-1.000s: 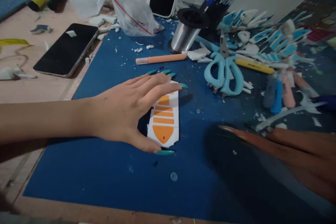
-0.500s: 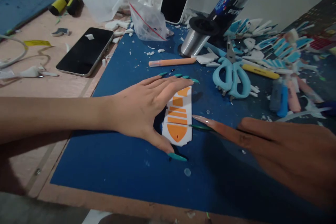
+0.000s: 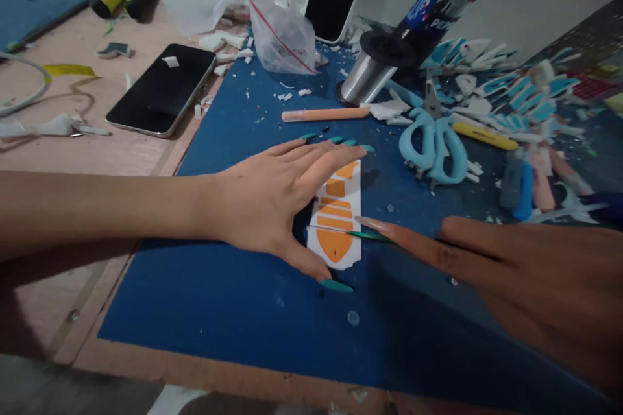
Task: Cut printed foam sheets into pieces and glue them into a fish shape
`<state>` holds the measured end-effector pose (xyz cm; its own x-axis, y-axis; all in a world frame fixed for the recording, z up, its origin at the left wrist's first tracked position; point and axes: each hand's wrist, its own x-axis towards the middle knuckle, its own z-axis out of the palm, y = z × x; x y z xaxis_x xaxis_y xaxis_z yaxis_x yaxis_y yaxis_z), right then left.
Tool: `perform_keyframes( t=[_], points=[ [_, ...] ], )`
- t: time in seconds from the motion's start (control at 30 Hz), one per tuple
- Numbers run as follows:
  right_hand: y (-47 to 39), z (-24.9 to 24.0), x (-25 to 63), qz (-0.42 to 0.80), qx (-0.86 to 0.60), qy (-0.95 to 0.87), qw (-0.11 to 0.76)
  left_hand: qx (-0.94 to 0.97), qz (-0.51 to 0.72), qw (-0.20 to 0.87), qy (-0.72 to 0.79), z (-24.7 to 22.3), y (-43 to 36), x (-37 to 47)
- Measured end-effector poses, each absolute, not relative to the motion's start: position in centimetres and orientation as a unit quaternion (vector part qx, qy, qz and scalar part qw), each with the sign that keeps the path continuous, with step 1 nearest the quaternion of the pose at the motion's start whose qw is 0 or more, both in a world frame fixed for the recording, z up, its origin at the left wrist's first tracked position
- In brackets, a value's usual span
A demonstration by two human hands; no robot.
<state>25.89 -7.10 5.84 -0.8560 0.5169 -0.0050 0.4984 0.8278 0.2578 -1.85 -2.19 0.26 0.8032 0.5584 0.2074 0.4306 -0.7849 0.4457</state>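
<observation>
A white piece (image 3: 355, 253) with orange fish-like shapes lies on the blue mat (image 3: 233, 311). My left hand (image 3: 272, 198) rests over its upper left part with fingers stretched out and thumb spread to the lower left edge, hiding part of it. From the right, my right hand (image 3: 530, 272) grips a thin-bladed knife (image 3: 331, 229); most of its handle is hidden by the fingers. The blade lies across the white piece, just above the rounded orange head shape (image 3: 335, 245). A narrow green part shows beneath the index finger.
Behind the hands lie an orange pen (image 3: 326, 115), light blue scissors (image 3: 433, 142) and a yellow-handled tool (image 3: 484, 135). A phone (image 3: 163, 89) lies at the left. A metal spool (image 3: 367, 74), a plastic bag (image 3: 282, 35) and foam scraps (image 3: 525, 94) crowd the back.
The whole view has shifted slightly, so things appear a little further right. Both hands, the knife and the white piece keep nearly the same places relative to each other.
</observation>
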Motion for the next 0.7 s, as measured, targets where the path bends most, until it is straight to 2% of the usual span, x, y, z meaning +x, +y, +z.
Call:
perform_keyframes(
  t=[0.13, 0.33, 0.5, 0.7],
  points=[
    [-6.98, 6.13, 25.83, 0.123, 0.256, 0.959, 0.021, 0.929, 0.166, 0.194, 0.267, 0.37, -2.29, -1.78],
    [-7.05, 6.39, 25.96, 0.105, 0.266, 0.956, 0.072, 0.926, 0.173, 0.201, 0.268, 0.30, -2.35, -1.67],
    [-6.88, 6.51, 25.60, 0.120, 0.261, 0.957, 0.053, 0.928, 0.161, 0.198, 0.272, 0.25, -2.28, -1.85],
    [-6.95, 6.39, 26.13, 0.131, 0.272, 0.951, 0.072, 0.931, 0.155, 0.199, 0.262, 0.38, -2.29, -1.96]
  ],
)
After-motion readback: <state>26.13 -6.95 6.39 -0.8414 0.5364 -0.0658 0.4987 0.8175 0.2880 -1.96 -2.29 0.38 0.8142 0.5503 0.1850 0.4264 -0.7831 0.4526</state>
